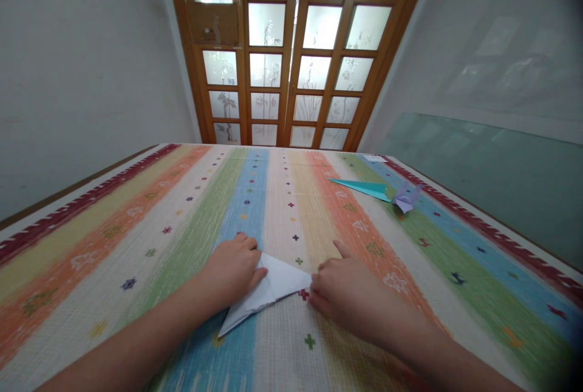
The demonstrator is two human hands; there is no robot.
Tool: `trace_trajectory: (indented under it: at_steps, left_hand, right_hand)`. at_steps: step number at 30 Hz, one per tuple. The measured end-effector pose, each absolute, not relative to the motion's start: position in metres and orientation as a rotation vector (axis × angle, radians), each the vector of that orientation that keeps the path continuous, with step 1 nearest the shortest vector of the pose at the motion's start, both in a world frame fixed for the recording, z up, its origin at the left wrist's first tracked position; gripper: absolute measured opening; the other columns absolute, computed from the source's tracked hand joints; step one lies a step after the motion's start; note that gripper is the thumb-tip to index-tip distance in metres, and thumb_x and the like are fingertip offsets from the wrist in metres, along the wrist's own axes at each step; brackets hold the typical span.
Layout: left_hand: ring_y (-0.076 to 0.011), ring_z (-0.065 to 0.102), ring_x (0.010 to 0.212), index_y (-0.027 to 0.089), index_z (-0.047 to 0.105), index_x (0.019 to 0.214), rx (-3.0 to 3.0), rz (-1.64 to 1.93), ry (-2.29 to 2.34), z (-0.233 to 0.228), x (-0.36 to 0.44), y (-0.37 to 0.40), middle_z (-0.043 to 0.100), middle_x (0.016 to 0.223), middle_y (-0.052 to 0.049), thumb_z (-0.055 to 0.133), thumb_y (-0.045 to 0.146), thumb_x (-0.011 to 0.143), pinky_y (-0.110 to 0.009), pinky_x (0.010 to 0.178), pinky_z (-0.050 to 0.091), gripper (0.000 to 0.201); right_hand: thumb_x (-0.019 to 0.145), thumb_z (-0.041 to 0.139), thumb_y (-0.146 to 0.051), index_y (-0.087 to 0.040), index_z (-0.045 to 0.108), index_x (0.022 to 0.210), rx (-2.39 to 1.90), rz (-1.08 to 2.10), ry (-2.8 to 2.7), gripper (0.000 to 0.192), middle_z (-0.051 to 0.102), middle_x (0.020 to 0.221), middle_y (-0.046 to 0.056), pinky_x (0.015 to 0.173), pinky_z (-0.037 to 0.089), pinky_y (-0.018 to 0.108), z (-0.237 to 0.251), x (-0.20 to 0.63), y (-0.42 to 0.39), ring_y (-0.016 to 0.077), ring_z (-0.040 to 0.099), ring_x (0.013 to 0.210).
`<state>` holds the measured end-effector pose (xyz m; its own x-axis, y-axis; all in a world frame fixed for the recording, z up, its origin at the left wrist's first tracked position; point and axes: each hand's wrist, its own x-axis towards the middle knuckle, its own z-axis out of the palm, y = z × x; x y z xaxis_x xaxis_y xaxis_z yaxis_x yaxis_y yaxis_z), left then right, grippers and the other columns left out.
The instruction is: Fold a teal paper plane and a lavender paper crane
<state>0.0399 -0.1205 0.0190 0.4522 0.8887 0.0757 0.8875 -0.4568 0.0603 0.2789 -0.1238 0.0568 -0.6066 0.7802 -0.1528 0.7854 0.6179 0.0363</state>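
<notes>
A folded sheet of white paper (277, 280) lies on the striped tablecloth between my hands, with one point toward the right and another toward the lower left. My left hand (235, 269) rests over its left side, fingers curled and thumb pressed on the top layer. At the right-hand point, my right hand (339, 286) pinches the paper's tip, its index finger sticking out away from the paper. The part of the paper under my left hand is hidden.
Farther off on the right lie a turquoise paper plane (364, 187) and a purple folded paper figure (407, 198). A striped tablecloth (182, 228) covers the table. Beyond it stand wooden doors with glass panes (303, 70), and a greenish glass panel (483, 167) leans along the right wall.
</notes>
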Motion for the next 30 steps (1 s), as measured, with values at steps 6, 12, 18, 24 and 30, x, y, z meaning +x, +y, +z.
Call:
trace_trajectory:
  at_steps: [6,12,18,24,30]
  left_hand:
    - [-0.0303,0.056,0.105,0.014,0.071,0.089,2.713,0.202,1.602,0.016,0.04,-0.12,0.065,0.107,-0.013,0.061,0.036,0.088,-0.043,0.087,0.048,0.024]
    - [-0.0258,0.059,0.105,0.019,0.07,0.098,2.793,0.326,1.276,0.013,0.043,-0.119,0.067,0.109,-0.009,0.054,0.02,0.093,-0.042,0.093,0.046,0.016]
    - [-0.0263,0.056,0.117,0.02,0.063,0.123,2.729,0.315,0.964,0.026,0.042,-0.128,0.062,0.127,-0.011,0.062,0.032,0.089,-0.041,0.101,0.043,0.036]
    - [-0.0309,0.051,0.126,0.022,0.055,0.135,2.686,0.262,0.934,0.031,0.035,-0.128,0.057,0.136,-0.013,0.07,0.041,0.08,-0.048,0.108,0.037,0.06]
    - [-0.0277,0.056,0.12,0.02,0.058,0.131,2.667,0.307,0.931,0.032,0.034,-0.127,0.059,0.133,-0.012,0.058,0.021,0.082,-0.042,0.101,0.045,0.049]
  right_hand:
    - [0.087,0.058,-0.035,-0.02,0.061,0.05,1.428,-0.041,2.955,0.04,0.061,0.049,0.007,0.054,0.038,0.034,0.041,0.294,-0.09,0.016,0.052,0.043]
    - [0.099,0.043,-0.037,-0.019,0.056,0.06,1.726,-0.054,3.17,0.045,0.059,0.058,0.002,0.053,0.027,0.03,0.02,0.297,-0.059,0.0142,0.052,0.054]
    - [0.097,0.048,-0.03,-0.018,0.066,0.078,1.408,-0.387,3.346,0.029,0.066,0.075,0.005,0.067,0.04,0.028,0.0,0.288,-0.061,0.0167,0.059,0.073]
    - [0.097,0.05,-0.027,-0.018,0.07,0.094,0.939,-0.59,3.451,0.022,0.07,0.085,0.007,0.082,0.047,0.034,0.0,0.289,-0.06,0.0191,0.062,0.086]
    - [0.096,0.051,-0.025,-0.019,0.071,0.094,0.877,-0.629,3.447,0.021,0.071,0.087,0.007,0.086,0.047,0.036,0.0,0.288,-0.062,0.0189,0.064,0.088]
